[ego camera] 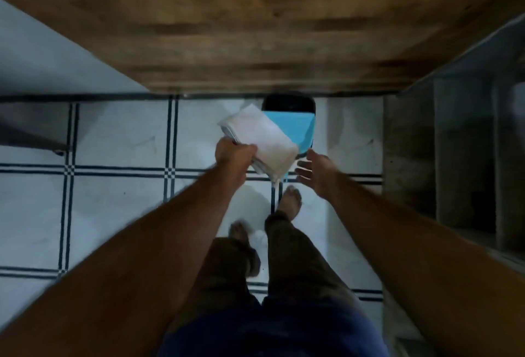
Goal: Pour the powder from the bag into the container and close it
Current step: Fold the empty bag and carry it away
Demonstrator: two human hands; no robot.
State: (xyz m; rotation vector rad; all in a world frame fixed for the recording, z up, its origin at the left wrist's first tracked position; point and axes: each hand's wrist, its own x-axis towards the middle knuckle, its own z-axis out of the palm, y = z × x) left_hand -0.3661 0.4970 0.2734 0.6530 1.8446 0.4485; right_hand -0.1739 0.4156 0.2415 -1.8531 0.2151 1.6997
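Note:
A white bag [262, 136] hangs tilted over the floor, gripped at its left edge by my left hand [234, 153]. Its lower corner points down near my right foot. Behind it on the floor stands a container [295, 118] with a dark rim and a light blue inside or lid; the bag hides its left part. My right hand [315, 170] is open, fingers spread, just right of the bag's lower end and in front of the container, touching nothing.
A wooden tabletop [255, 30] overhangs the container at the top. A grey shelving unit [454, 143] stands on the right. White floor tiles with dark lines [119, 135] spread left. My bare feet [289, 203] stand just below the bag.

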